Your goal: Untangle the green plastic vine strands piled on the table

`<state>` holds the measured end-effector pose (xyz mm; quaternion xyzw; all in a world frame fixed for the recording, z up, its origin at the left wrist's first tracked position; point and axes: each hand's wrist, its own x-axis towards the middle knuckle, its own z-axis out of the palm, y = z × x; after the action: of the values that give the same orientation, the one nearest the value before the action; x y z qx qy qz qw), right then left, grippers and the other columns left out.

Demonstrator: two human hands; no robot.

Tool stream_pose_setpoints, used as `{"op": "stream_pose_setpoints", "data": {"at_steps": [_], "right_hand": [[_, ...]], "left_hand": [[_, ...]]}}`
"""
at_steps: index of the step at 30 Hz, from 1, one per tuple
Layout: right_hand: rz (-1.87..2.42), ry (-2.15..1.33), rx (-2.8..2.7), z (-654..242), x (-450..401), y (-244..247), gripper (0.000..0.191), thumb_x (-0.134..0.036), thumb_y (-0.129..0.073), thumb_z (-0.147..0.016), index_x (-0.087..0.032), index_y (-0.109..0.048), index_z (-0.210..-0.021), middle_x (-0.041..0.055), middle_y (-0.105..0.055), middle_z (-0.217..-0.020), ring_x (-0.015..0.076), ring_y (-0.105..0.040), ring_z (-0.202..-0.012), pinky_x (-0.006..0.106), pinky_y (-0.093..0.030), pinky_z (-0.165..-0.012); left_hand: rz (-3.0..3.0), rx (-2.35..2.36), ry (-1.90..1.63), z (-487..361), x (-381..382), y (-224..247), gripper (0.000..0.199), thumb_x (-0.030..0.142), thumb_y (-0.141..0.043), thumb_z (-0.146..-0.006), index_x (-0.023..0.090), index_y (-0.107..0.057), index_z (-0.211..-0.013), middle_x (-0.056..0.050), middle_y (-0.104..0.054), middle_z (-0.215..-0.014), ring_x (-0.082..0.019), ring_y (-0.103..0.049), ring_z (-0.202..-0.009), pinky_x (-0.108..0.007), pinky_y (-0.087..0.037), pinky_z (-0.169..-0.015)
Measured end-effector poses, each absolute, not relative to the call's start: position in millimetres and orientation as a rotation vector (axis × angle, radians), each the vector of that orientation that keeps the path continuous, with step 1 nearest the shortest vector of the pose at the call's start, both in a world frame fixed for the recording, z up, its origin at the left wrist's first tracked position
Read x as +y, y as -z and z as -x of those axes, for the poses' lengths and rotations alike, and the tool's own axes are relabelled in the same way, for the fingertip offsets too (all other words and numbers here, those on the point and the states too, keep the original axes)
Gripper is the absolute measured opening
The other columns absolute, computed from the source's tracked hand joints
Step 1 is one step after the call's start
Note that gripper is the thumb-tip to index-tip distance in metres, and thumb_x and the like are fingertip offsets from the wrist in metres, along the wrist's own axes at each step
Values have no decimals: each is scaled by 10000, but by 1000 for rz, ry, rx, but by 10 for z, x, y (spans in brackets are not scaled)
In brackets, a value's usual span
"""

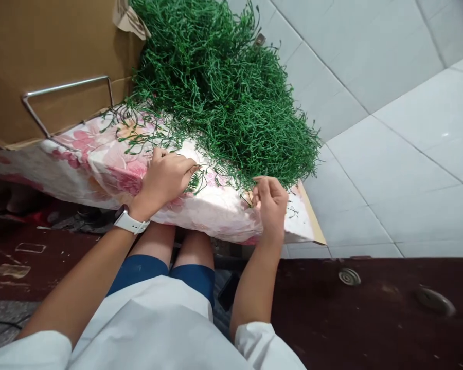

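A large heap of thin green sprigs (231,97), like artificial plant stems with small tips, lies on a floral cloth (216,216). My left hand (170,172), with a white-strapped watch on its wrist, is closed over the near side of the cloth. Several green sprigs (194,182) poke out from under its fingers. To the right, my right hand (270,198) is raised at the heap's near edge, thumb and fingers pinched together. Whatever lies between those fingertips is too small to make out. Loose sprigs (154,133) are scattered left of the heap.
A cardboard box (61,46) stands at the back left, with a bent metal rod handle (67,88) before it. White tiles (370,169) line the right side. A dark red surface (370,318) with a round metal fitting (349,276) is at lower right.
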<state>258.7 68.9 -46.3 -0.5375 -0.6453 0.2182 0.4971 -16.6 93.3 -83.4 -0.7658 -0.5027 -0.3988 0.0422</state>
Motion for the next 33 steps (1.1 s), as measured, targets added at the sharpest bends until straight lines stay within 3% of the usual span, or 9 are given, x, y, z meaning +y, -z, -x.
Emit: {"op": "stream_pose_setpoints", "data": {"at_steps": [4, 9, 15, 19, 24, 28, 33], "right_hand": [[1604, 3, -1719, -2750, 814, 521, 438, -479, -572, -982, -190, -567, -653, -9, -525, -628, 143, -481, -628, 315, -343, -654], [1597, 30, -1478, -2623, 757, 639, 373, -481, -679, -897, -191, -578, -687, -25, -540, -598, 138, -466, -584, 305, -344, -632], [1281, -422, -1721, -1811, 492, 533, 526, -536, -550, -1010, -209, -420, -619, -50, -379, -578, 102, -340, -571, 289, -272, -584], [1248, -606, -1833, -1515, 527, 502, 506, -487, -611, -983, -206, -388, -626, -62, -338, -582, 90, -322, -573, 283, -253, -578], [1209, -808, -1919, -1638, 637, 546, 378, -404, -556, -1002, -193, -549, -689, -39, -462, -614, 109, -422, -606, 275, -316, -608], [1083, -1059, -1851, -1780, 681, 565, 415, -483, -565, -1005, -184, -642, -727, -10, -564, -670, 123, -510, -648, 272, -391, -649], [984, -1190, -1873, -1913, 742, 568, 513, -646, -640, -928, -187, -697, -705, 10, -605, -652, 132, -513, -605, 283, -411, -619]], "left_hand": [[2345, -1567, 1194, 149, 917, 817, 343, 332, -501, -1028, 202, -742, -820, -85, -782, -793, -252, -681, -766, -457, -392, -833], [2302, -1553, 1162, 141, 898, 815, 361, 327, -497, -1037, 194, -736, -802, -74, -769, -759, -222, -668, -728, -434, -379, -813], [2297, -1503, 1131, 148, 903, 834, 352, 326, -488, -1035, 208, -752, -835, -68, -755, -755, -231, -679, -756, -446, -394, -828], [2302, -1486, 1127, 151, 903, 837, 332, 307, -491, -1028, 211, -762, -863, -71, -759, -767, -235, -681, -763, -448, -395, -819], [2303, -1473, 1130, 149, 903, 847, 319, 309, -496, -1027, 211, -767, -890, -69, -762, -766, -226, -673, -748, -452, -393, -822], [2329, -1480, 1146, 154, 897, 841, 301, 289, -506, -1008, 220, -771, -882, -70, -751, -756, -238, -672, -763, -471, -404, -850], [2401, -1513, 1190, 158, 886, 811, 291, 204, -505, -958, 235, -781, -870, -71, -759, -761, -257, -677, -776, -508, -403, -882]]}}
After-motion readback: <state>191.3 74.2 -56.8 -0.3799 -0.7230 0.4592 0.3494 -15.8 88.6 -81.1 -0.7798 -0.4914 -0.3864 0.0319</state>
